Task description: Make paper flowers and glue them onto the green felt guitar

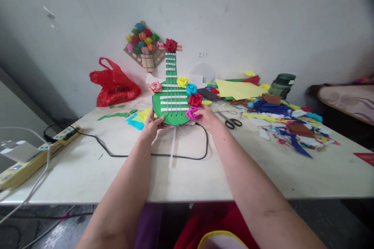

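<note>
Cable [48, 156], thin and white, loops over a yellow power strip [60, 147] at the lower left of the frame, where a white charger [22, 151] sits. Farther right, green paper leaves [117, 114] lie scattered before a red plastic bag [115, 89], and a paper-flower bouquet [143, 41] is set against the wall [233, 27], upper left of centre. The left hand [152, 126] grips the lower left edge of a green toy guitar [172, 118], thumb on its face. Trimmed with white strips [174, 109] and paper roses [194, 100], the guitar is held tilted up at the frame's centre; below it, a translucent stick [173, 149] crosses a black cord [117, 156]. The right hand [207, 117] holds the opposite edge beside the magenta rose [193, 113], its fingers partly hidden behind. Black-handled scissors [230, 123] lie just right of it. Farther right spread heaped paper scraps [299, 128], a dark green bottle [283, 85] standing behind them.
</note>
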`<state>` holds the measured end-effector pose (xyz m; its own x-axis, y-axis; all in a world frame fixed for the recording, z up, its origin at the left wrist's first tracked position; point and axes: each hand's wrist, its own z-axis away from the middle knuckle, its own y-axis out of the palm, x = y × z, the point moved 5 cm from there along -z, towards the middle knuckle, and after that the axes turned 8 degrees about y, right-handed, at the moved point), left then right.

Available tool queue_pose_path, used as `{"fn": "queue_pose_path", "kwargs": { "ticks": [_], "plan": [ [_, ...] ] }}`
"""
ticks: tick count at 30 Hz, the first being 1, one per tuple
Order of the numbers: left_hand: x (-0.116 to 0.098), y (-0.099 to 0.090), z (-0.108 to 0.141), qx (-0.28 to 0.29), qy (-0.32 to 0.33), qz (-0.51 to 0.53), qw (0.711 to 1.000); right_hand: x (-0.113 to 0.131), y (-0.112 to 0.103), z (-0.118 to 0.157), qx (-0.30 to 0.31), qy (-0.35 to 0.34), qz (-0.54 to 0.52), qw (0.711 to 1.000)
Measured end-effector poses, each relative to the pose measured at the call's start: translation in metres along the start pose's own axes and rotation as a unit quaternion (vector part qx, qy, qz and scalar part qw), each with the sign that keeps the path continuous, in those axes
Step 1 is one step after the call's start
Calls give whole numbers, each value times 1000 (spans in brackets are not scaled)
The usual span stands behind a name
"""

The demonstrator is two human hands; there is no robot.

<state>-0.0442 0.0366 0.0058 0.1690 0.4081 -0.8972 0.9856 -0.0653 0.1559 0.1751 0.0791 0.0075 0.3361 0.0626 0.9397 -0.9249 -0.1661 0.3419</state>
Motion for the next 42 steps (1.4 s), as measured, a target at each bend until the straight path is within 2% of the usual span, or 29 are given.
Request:
{"fn": "queue_pose_path", "kwargs": {
  "ticks": [10, 23, 35, 37, 42],
  "plan": [
    [2, 0, -1, 13, 6, -15, 1000, -3, -5, -3, -55, 7, -10, 998],
    [2, -1, 0, 8, 6, -8, 1000, -1, -7, -5, -63, -7, -19, 998],
    [1, 0, 0, 9, 6, -14, 1000, -6, -4, -2, -74, 11, -40, 996],
    [1, -1, -1, 4, 6, -9, 1000, -5, -2, -1, -66, 16, -48, 997],
    [2, -2, -1, -5, 2, 1, 1000, -3, 1, -1, 8, 16, -46, 999]
  ]
}}
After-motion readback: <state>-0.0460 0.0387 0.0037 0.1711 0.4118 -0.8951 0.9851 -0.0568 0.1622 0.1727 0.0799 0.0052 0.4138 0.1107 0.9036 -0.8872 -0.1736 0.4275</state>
